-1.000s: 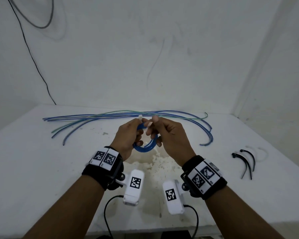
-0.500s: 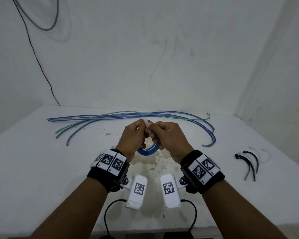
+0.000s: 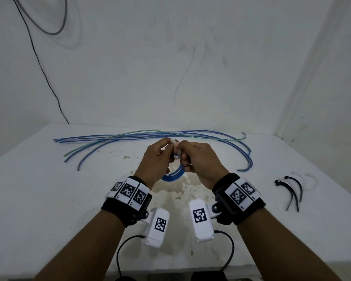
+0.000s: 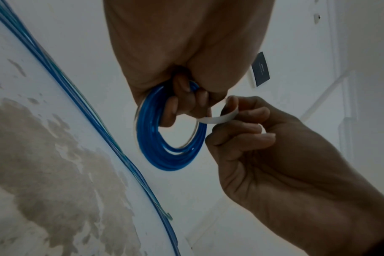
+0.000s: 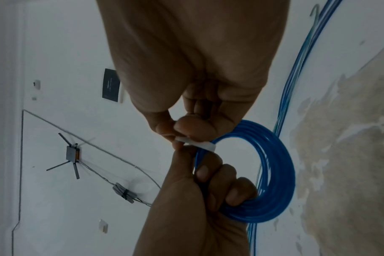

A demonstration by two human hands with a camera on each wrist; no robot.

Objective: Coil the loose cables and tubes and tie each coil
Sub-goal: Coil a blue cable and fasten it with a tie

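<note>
A coil of blue tube hangs above the table between both hands. My left hand grips the coil, with its fingers curled through the ring. A white tie wraps over the top of the coil. My right hand pinches the tie's free end between thumb and fingers. In the head view the tie peeks out between the two hands. Most of the coil's top is hidden by the fingers.
Several loose blue and green tubes lie stretched across the back of the white table. Two black ties and faint white ties lie at the right. Walls close off the back and right.
The two hands have drawn closer together around the top of the coil, and more of the coil is now hidden behind them.
</note>
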